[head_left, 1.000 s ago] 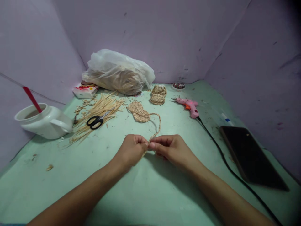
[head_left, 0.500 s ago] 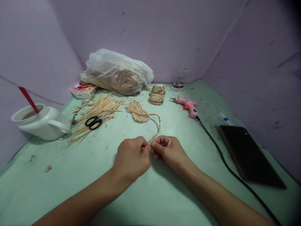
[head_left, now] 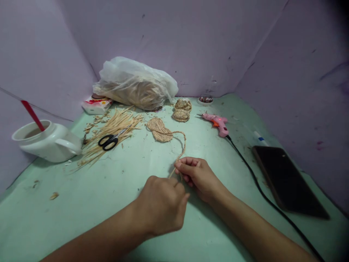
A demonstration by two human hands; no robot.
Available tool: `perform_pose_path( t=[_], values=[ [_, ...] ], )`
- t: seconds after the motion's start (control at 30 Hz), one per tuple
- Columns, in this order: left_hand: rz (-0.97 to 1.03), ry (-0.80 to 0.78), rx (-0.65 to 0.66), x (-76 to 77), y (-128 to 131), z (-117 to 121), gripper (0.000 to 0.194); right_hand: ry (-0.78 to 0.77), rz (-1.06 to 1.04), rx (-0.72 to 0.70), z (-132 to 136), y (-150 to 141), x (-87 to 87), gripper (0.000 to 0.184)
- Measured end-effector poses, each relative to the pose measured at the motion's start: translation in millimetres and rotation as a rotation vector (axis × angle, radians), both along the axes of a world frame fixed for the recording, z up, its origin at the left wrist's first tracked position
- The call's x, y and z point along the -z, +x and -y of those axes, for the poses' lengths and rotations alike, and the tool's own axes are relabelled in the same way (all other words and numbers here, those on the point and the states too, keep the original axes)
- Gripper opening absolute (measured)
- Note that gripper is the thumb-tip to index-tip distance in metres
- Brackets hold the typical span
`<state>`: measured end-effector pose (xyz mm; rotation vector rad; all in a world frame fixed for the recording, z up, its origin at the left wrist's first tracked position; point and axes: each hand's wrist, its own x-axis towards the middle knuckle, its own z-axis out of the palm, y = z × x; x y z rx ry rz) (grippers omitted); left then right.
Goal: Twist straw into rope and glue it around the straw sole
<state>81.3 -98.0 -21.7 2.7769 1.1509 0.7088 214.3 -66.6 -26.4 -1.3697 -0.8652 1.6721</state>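
A thin cord of twisted straw [head_left: 184, 142] runs from a flat, sole-shaped coil [head_left: 159, 130] on the table toward me. Its near end is pinched between the thumb and forefinger of my right hand [head_left: 197, 174]. Lower and to the left, my left hand [head_left: 165, 203] is closed on a loose straw strand [head_left: 172, 172] that comes out of the cord at the right fingertips. Another short strand hangs below the right fingers. Beyond the coil sits a small woven straw piece [head_left: 181, 110].
Black-handled scissors [head_left: 109, 141] lie on a heap of straw strips [head_left: 120, 122]. Left stands a white jug [head_left: 58, 145]; behind, a plastic bag [head_left: 136, 83] beside a small box [head_left: 96, 105]. At right are a pink glue gun [head_left: 216, 122], its black cord, a dark tablet [head_left: 289, 180] and a bead dish [head_left: 205, 100].
My left hand has moved down and toward me, away from the right fingertips, drawing the strand out between the hands. My right hand stays almost in place on the cord.
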Motion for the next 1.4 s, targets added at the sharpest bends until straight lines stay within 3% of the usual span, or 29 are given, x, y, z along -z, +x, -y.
perform_pose_path(
  t=[0.1,0.17,0.2,0.27,0.33,0.6,0.8,0.9,1.1,1.27,1.4],
  values=[
    [0.452,-0.372,-0.371,-11.5,-4,-11,0.019,0.015,-0.028,-0.041,-1,1,1.6,0.016],
    [0.659,-0.816,-0.605,-17.6,-6,-21,0.020,0.042,-0.036,-0.084,0,1,2.0,0.016],
    [0.735,-1.041,-0.621,-19.0,-6,-25,0.022,0.056,-0.035,-0.104,0,0,2.0,0.016],
    [0.842,-1.367,-0.535,-18.4,-7,-31,0.019,0.074,-0.020,-0.128,2,-2,1.8,0.013],
    [0.895,-1.491,-0.458,-14.8,-7,-34,0.013,0.092,0.016,-0.136,2,-3,2.4,0.011],
    [0.808,-1.385,-0.575,-4.1,-7,-36,0.002,0.291,0.199,-0.223,4,-2,9.6,0.010],
    [0.856,-1.175,-0.536,3.0,-2,-35,0.006,0.396,0.456,-0.265,2,6,6.8,0.014],
    [0.820,-1.135,-0.535,6.2,-3,-34,0.006,0.431,0.601,-0.335,-1,13,3.8,0.015],
    [0.826,-1.115,-0.637,8.5,0,-34,0.005,0.415,0.699,-0.331,6,9,-2.7,0.015],
    [1.001,-1.270,-0.673,1.0,4,-35,0.005,0.765,0.950,-0.407,15,0,2.1,0.019],
    [1.057,-1.311,-0.647,-1.1,4,-35,0.004,0.923,1.074,-0.447,17,-1,7.7,0.022]
  ],
)
